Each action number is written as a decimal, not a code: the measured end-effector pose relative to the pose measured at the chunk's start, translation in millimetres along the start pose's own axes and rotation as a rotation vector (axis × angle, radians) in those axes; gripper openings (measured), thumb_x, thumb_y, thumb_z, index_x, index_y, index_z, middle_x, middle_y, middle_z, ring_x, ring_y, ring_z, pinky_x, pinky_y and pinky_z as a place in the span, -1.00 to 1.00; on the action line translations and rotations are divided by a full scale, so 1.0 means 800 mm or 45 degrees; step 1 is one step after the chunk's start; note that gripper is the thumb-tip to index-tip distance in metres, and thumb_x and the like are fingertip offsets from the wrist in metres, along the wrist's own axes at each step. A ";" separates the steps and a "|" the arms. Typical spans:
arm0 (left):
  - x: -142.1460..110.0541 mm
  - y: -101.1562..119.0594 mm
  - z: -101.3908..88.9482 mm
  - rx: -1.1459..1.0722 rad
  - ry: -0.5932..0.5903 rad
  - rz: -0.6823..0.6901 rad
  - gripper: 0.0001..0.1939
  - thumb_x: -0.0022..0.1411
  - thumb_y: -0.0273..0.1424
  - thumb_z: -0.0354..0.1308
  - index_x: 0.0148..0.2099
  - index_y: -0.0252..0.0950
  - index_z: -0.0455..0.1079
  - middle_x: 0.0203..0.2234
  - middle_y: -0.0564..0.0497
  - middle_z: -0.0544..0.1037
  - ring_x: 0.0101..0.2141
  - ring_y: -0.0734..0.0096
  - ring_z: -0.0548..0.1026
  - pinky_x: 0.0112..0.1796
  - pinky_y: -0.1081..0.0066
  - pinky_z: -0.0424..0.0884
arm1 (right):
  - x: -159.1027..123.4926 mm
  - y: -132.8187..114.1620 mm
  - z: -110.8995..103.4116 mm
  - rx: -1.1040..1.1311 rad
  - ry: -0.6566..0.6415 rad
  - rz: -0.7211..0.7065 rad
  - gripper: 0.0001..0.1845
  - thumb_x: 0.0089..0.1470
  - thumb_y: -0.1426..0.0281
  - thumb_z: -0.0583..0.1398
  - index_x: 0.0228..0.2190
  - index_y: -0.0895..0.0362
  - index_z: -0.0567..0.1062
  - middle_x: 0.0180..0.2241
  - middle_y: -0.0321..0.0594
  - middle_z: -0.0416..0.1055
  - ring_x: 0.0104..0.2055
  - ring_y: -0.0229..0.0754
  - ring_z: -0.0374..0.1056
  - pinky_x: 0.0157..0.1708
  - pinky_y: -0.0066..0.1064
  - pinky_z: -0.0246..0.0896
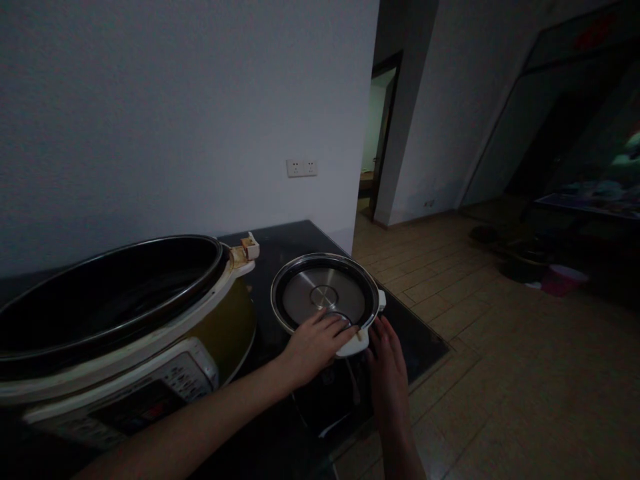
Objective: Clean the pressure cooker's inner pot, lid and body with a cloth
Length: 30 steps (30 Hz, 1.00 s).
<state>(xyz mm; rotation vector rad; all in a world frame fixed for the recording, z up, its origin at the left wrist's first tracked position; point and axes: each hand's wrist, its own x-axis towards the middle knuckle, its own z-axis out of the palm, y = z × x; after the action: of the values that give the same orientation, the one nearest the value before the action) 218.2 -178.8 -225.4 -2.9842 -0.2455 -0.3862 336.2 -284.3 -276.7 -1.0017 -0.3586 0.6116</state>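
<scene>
A round cooker lid [300, 293] lies with a shiny metal disc facing up, ringed by a dark band and a pale rim with white tabs. My left hand [317, 343] rests over its near edge, fingers stretched and slightly apart across the rim; its thumb is hidden. Under those fingers is a small dark round part that I cannot make out. Beside the lid's right edge is my right hand [387, 367], its fingers extended close to the white tab; whether they touch it is unclear. A large electric cooker [233, 333], uncovered, stands left of the lid.
The dark tabletop [285, 237] meets a pale wall with a double socket [302, 168]. Its right edge drops to a tiled floor [480, 373]. An open doorway [380, 133] is beyond. A pink basin [564, 280] sits on the far floor at right.
</scene>
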 end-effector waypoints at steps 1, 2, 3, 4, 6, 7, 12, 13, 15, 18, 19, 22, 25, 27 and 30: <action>0.001 -0.003 -0.004 -0.032 -0.022 -0.012 -0.40 0.16 -0.44 0.21 0.22 -0.24 0.15 0.07 -0.08 0.45 0.09 0.22 0.38 0.16 0.17 0.16 | 0.001 0.002 -0.001 -0.004 -0.008 -0.002 -0.46 0.09 0.10 0.15 0.09 -0.03 0.33 0.19 -0.12 0.26 0.22 -0.03 0.19 0.12 -0.11 0.18; 0.001 -0.006 -0.008 -0.065 -0.040 -0.021 -0.38 0.13 -0.45 0.24 0.22 -0.25 0.16 0.07 -0.09 0.45 0.08 0.22 0.39 0.16 0.17 0.17 | 0.002 0.005 -0.003 -0.005 -0.012 0.002 -0.45 0.07 0.11 0.16 0.09 -0.01 0.34 0.17 -0.11 0.28 0.20 -0.02 0.21 0.13 -0.10 0.17; 0.002 -0.009 -0.011 -0.098 -0.050 -0.030 -0.36 0.11 -0.45 0.25 0.22 -0.26 0.15 0.08 -0.09 0.45 0.08 0.22 0.39 0.16 0.17 0.18 | 0.005 0.009 -0.004 -0.003 -0.014 0.014 -0.43 0.05 0.13 0.19 0.09 0.00 0.34 0.15 -0.10 0.31 0.18 -0.02 0.24 0.14 -0.09 0.16; 0.003 -0.012 -0.012 -0.130 -0.049 -0.039 -0.36 0.10 -0.46 0.26 0.22 -0.27 0.15 0.09 -0.10 0.44 0.09 0.23 0.39 0.16 0.18 0.18 | 0.008 0.013 -0.006 -0.005 -0.013 0.032 -0.40 0.02 0.14 0.22 0.09 0.02 0.34 0.12 -0.09 0.34 0.17 -0.01 0.26 0.14 -0.08 0.15; 0.003 -0.015 -0.012 -0.181 -0.027 -0.050 -0.36 0.10 -0.47 0.25 0.22 -0.28 0.15 0.12 -0.10 0.42 0.10 0.23 0.38 0.16 0.19 0.19 | 0.015 0.020 -0.008 -0.051 -0.053 0.061 -0.37 -0.07 0.19 0.29 0.07 0.05 0.37 0.08 -0.08 0.38 0.15 0.02 0.28 0.16 -0.06 0.11; 0.003 -0.016 -0.011 -0.199 -0.016 -0.052 -0.36 0.10 -0.48 0.24 0.22 -0.27 0.15 0.13 -0.10 0.41 0.11 0.24 0.37 0.16 0.19 0.19 | 0.019 0.023 -0.009 -0.095 -0.102 0.062 -0.37 -0.11 0.22 0.32 0.04 0.07 0.41 0.07 -0.08 0.40 0.14 0.03 0.28 0.17 -0.05 0.08; 0.005 -0.016 -0.009 -0.243 -0.003 -0.066 -0.36 0.09 -0.48 0.24 0.21 -0.26 0.15 0.14 -0.11 0.40 0.12 0.23 0.36 0.15 0.21 0.20 | 0.036 0.025 0.002 -0.268 -0.346 0.015 -0.51 -0.21 0.35 0.35 -0.14 0.12 0.54 -0.05 -0.11 0.50 0.04 0.07 0.36 0.14 -0.03 0.10; 0.005 -0.016 -0.011 -0.256 -0.002 -0.073 -0.36 0.09 -0.48 0.24 0.21 -0.26 0.16 0.13 -0.11 0.40 0.12 0.23 0.36 0.15 0.21 0.19 | 0.038 0.025 0.005 -0.265 -0.363 0.035 -0.54 -0.23 0.37 0.36 -0.18 0.12 0.55 -0.09 -0.12 0.52 0.01 0.07 0.38 0.11 -0.04 0.13; 0.007 -0.018 -0.018 -0.284 -0.006 -0.086 -0.37 0.08 -0.48 0.24 0.20 -0.25 0.18 0.13 -0.09 0.41 0.11 0.22 0.37 0.13 0.22 0.21 | 0.040 0.025 0.011 -0.249 -0.397 0.088 -0.59 -0.28 0.38 0.37 -0.26 0.12 0.56 -0.16 -0.13 0.55 -0.05 0.07 0.42 0.06 -0.04 0.18; 0.010 -0.022 -0.033 -0.324 -0.024 -0.113 -0.39 0.07 -0.47 0.23 0.18 -0.22 0.21 0.09 -0.07 0.45 0.06 0.19 0.42 0.04 0.26 0.31 | 0.042 0.028 0.018 -0.242 -0.439 0.125 -0.65 -0.30 0.33 0.38 -0.34 0.12 0.57 -0.24 -0.14 0.58 -0.10 0.09 0.44 0.02 -0.02 0.22; 0.011 -0.023 -0.037 -0.337 -0.030 -0.130 -0.39 0.07 -0.46 0.22 0.18 -0.20 0.22 0.07 -0.06 0.46 0.04 0.17 0.43 0.00 0.26 0.34 | 0.043 0.028 0.020 -0.243 -0.442 0.125 -0.66 -0.30 0.32 0.38 -0.35 0.12 0.57 -0.26 -0.15 0.58 -0.11 0.10 0.45 0.02 0.00 0.22; 0.012 -0.024 -0.049 -0.382 -0.044 -0.201 -0.43 0.09 -0.41 0.20 0.17 -0.15 0.24 0.01 -0.03 0.51 -0.02 0.15 0.48 -0.11 0.28 0.39 | 0.046 0.028 0.022 -0.248 -0.443 0.117 -0.66 -0.26 0.30 0.37 -0.33 0.12 0.57 -0.24 -0.15 0.58 -0.09 0.11 0.44 0.03 0.02 0.21; 0.013 -0.022 -0.056 -0.448 -0.024 -0.249 -0.45 0.10 -0.39 0.20 0.16 -0.11 0.26 -0.02 0.00 0.53 -0.05 0.15 0.50 -0.14 0.29 0.39 | 0.049 0.028 0.023 -0.260 -0.442 0.096 -0.64 -0.27 0.32 0.36 -0.31 0.11 0.56 -0.23 -0.14 0.57 -0.08 0.12 0.43 0.03 0.01 0.21; 0.012 -0.021 -0.059 -0.515 0.006 -0.257 -0.43 0.10 -0.38 0.19 0.18 -0.09 0.25 0.02 0.02 0.51 -0.02 0.16 0.48 -0.11 0.30 0.37 | 0.051 0.031 0.023 -0.266 -0.429 0.068 -0.62 -0.28 0.33 0.36 -0.30 0.11 0.55 -0.20 -0.14 0.57 -0.05 0.12 0.42 0.04 0.01 0.21; 0.012 -0.020 -0.063 -0.599 0.016 -0.287 -0.44 0.10 -0.36 0.19 0.18 -0.06 0.25 0.04 0.06 0.50 0.00 0.17 0.47 -0.12 0.32 0.37 | 0.051 0.038 0.023 -0.281 -0.384 0.009 -0.57 -0.26 0.36 0.34 -0.23 0.12 0.53 -0.13 -0.13 0.53 0.01 0.11 0.38 0.10 0.01 0.13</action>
<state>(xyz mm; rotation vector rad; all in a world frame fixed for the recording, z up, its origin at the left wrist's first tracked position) 212.8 -169.0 -173.0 -3.4218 -0.5655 -0.5540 348.3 -234.8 -293.7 -1.1229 -0.7008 0.7429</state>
